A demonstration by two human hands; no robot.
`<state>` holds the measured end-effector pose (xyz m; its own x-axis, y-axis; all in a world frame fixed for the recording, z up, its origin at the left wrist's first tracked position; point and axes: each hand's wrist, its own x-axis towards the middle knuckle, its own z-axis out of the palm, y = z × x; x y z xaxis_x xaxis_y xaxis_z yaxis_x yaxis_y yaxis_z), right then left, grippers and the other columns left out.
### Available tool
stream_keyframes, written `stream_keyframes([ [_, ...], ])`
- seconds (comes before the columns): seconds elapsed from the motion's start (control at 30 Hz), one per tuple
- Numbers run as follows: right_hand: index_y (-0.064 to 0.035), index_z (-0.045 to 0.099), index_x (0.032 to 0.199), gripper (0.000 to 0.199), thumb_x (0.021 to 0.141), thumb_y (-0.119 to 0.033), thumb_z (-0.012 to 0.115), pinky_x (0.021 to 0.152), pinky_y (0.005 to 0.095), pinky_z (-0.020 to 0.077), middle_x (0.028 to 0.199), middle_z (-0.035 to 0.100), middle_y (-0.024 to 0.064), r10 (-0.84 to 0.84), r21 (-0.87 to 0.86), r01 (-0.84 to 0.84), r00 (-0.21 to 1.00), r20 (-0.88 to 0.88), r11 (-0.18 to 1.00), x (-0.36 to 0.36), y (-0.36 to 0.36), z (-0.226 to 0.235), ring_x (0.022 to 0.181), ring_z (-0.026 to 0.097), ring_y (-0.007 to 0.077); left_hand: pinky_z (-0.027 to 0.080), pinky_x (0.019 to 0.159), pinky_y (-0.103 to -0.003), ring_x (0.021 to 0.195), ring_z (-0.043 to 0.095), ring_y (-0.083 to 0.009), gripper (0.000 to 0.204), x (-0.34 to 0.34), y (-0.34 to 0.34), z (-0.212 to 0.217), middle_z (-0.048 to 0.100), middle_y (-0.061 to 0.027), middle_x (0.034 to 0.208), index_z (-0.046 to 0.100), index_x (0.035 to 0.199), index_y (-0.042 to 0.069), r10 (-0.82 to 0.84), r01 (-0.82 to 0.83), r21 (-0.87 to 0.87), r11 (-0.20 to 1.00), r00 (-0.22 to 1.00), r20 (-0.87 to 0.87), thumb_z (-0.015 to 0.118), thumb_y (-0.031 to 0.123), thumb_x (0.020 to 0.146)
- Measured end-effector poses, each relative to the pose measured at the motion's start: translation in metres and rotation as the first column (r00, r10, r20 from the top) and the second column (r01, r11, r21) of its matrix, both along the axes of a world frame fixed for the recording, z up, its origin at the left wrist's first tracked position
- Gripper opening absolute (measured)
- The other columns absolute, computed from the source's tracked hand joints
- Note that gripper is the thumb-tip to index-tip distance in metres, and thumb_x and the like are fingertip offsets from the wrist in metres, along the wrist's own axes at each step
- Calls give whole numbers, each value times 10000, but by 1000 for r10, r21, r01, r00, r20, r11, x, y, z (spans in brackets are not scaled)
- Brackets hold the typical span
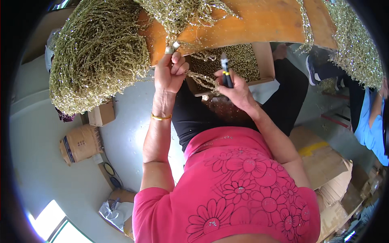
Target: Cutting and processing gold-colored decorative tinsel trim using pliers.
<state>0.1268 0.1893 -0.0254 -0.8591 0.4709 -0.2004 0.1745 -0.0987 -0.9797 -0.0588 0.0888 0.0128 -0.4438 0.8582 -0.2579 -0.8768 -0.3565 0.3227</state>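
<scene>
My left hand (172, 72) is raised at the table's edge, its fingers curled and pinching at the end of a glittery gold tinsel bunch (172, 24). White wraps cover two of its fingertips. Gripped in my right hand (239, 92) are cutting pliers (226, 73) with black and yellow handles, jaws pointing up. A loose gold tinsel strand (201, 78) stretches between the two hands. Exactly what lies between the left fingertips is too small to make out. Beneath the hands, a cardboard box (265, 60) holds many small gold beads.
A large heap of gold tinsel (99, 56) hangs off the left of the orange-brown tabletop (259, 24). More tinsel (356, 44) drapes at the right, near another person in a blue garment (370, 121). Cardboard boxes (316, 158) stand behind my right arm; a brown carton (83, 143) is at left.
</scene>
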Motion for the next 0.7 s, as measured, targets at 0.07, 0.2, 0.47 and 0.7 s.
stream_keyframes([
  [0.07, -41, 499, 1042, 332, 729, 44, 572, 634, 235, 461, 805, 540, 24, -170, -256, 147, 983, -70, 955, 0, 7, -18, 720, 535, 104, 224, 408, -198, 425, 229, -55, 243, 5, -2, 5, 439, 4, 630, 510, 938, 22, 51, -182, -299, 937, 916, -397, 330, 183, 912],
  [0.2, -32, 478, 1061, 359, 724, 47, 574, 651, 257, 463, 818, 547, 33, -217, -406, 163, 972, -89, 899, 1, 14, 0, 722, 542, 123, 266, 410, -173, 485, 359, -18, 212, 20, -13, 1, 500, 39, 678, 572, 940, 62, -523, -121, -677, 726, 543, -657, 568, 241, 825],
  [0.47, -30, 462, 1093, 394, 724, 32, 585, 688, 266, 452, 851, 552, 39, -199, -473, 122, 973, -116, 872, 4, 12, 3, 744, 541, 129, 322, 456, -149, 537, 406, -9, 270, 38, -14, -17, 553, 27, 751, 524, 988, 36, -742, 352, -674, 650, 487, -461, 624, 188, 789],
  [0.7, -37, 471, 1094, 399, 720, 22, 595, 694, 242, 444, 884, 550, 41, -240, -479, 173, 967, -81, 860, 10, 12, 6, 770, 541, 109, 297, 463, -149, 535, 391, -19, 311, 52, -12, -24, 562, 3, 766, 519, 1037, 8, -717, 497, -530, 688, 578, -390, 612, 178, 794],
])
